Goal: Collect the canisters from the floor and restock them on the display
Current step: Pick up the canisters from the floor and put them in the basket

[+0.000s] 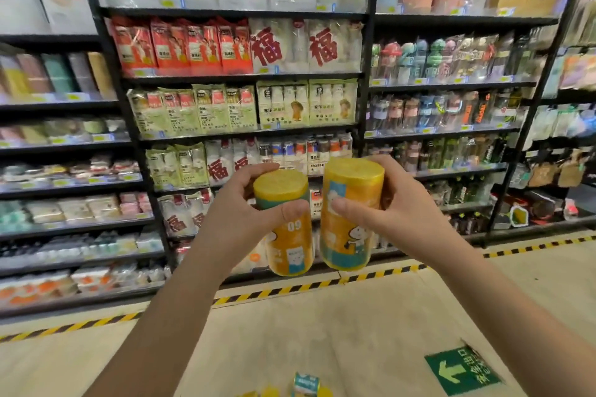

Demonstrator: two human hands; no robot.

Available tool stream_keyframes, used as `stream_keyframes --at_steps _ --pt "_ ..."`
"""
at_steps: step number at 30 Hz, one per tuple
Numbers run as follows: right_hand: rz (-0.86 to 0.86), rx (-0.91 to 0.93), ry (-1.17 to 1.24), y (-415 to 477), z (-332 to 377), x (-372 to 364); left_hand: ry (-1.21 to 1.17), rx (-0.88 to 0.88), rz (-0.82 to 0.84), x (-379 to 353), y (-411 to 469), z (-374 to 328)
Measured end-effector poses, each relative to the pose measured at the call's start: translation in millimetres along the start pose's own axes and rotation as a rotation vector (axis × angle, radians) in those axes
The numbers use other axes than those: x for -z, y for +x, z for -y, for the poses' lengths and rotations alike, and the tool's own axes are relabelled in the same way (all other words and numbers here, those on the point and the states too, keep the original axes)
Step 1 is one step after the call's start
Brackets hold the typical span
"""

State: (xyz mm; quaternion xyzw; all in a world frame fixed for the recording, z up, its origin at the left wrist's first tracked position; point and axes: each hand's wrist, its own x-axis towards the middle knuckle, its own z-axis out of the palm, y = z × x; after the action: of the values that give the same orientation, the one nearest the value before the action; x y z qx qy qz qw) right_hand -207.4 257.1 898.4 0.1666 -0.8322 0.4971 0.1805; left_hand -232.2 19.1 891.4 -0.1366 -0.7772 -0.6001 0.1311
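Note:
I hold two yellow canisters with cartoon labels and yellow lids up in front of the shelves. My left hand [240, 213] grips the left canister [288, 235] near its lid, fingers behind and thumb across the front. My right hand [392, 206] grips the right canister [350, 222] the same way; this one stands slightly higher. Both are roughly upright and almost touch each other. More canisters [304, 387] lie on the floor at the bottom edge, partly cut off.
Black shelving [245, 76] packed with bagged paper cups and bottles fills the view ahead. A yellow-black hazard stripe [290, 288] runs along the floor at the shelf base. A green arrow sign [461, 371] is stuck on the beige floor at the lower right.

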Motion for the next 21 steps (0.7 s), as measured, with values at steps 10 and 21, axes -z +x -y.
stream_keyframes --at_steps 10,21 --pt "0.225 0.144 0.170 -7 -31 -23 0.069 0.125 -0.335 -3 -77 -8" --pt "0.689 0.323 0.356 -57 23 -88 0.249 0.241 -0.744 13 -242 -44"
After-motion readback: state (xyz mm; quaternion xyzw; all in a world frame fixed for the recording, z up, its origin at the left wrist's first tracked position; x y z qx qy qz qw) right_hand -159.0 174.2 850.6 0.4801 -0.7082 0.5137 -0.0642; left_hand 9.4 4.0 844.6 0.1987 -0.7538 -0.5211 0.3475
